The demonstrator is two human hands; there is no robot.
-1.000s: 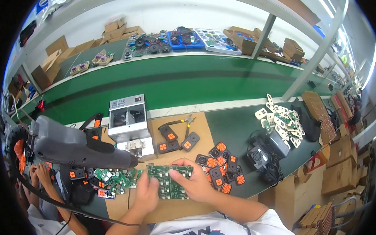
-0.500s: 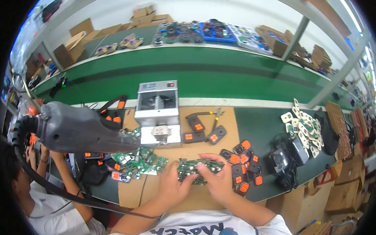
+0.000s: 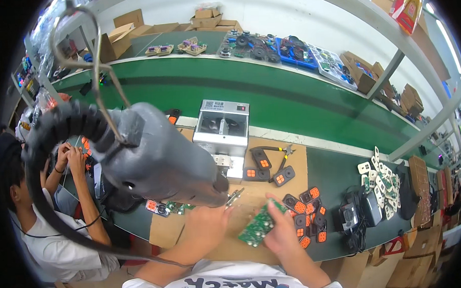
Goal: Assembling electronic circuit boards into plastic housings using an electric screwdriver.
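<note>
My right hand (image 3: 284, 233) grips a green circuit board (image 3: 258, 225) by its upper right edge, thumb across its face, the board tilted over the brown cardboard mat (image 3: 167, 231). My left hand (image 3: 208, 227) lies to its left, partly behind a grey nozzle (image 3: 165, 156). Its fingers are closed on a thin narrow piece (image 3: 235, 196), seen nearly edge-on, too small to name surely. More green circuit boards (image 3: 178, 208) show in part under the nozzle. Beyond my hands stands a silver bench machine (image 3: 222, 131), its lower front partly hidden by the nozzle.
Black casings with orange pads (image 3: 306, 212) lie right of my right hand. Yellow-handled cutters (image 3: 285, 155) rest behind more casings. Farther right are black adapters (image 3: 349, 216) and a heap of white plates (image 3: 383, 184). A co-worker (image 3: 55, 221) sits at left. A ribbed hose (image 3: 42, 145) loops overhead.
My hands have parted: the right keeps a circuit board, the left has shifted toward the nozzle with a thin piece. The view has turned, so the nozzle looms larger and covers much of the board pile.
</note>
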